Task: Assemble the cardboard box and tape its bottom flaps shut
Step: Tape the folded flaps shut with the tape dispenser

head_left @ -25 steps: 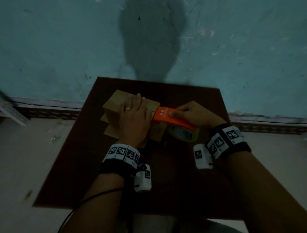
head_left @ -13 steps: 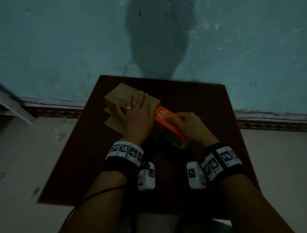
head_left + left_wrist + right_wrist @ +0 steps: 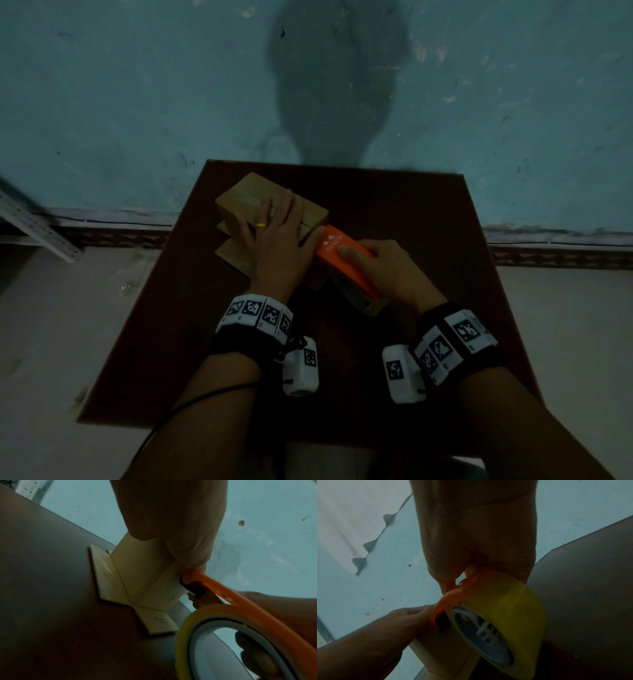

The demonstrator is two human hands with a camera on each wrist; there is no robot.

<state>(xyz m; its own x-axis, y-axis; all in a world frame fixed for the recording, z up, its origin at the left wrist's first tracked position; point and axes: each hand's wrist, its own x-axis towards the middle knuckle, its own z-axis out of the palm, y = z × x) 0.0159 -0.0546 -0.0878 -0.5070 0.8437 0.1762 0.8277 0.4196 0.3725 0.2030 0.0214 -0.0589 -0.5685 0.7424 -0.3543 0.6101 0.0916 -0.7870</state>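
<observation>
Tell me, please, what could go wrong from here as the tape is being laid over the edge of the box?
The left hand lies flat on the cardboard box, its thumb right beside the nose of the orange tape dispenser, so the cutter could nick it. The right hand is pulling the dispenser down the near side; the light box might tip or slide. Its lower flaps splay on the table and could snag the tape.

A dim, bare room, more a storeroom or plain back room than anything furnished. The teal wall (image 3: 137,102) is scuffed, stained and flaking, with a patterned skirting band (image 3: 561,255) along its foot. Pale bare floor (image 3: 51,342) below. A small dark-brown tabletop (image 3: 394,205) stands against the wall, and a perforated metal rack strut (image 3: 30,222) leans in at the left.
</observation>
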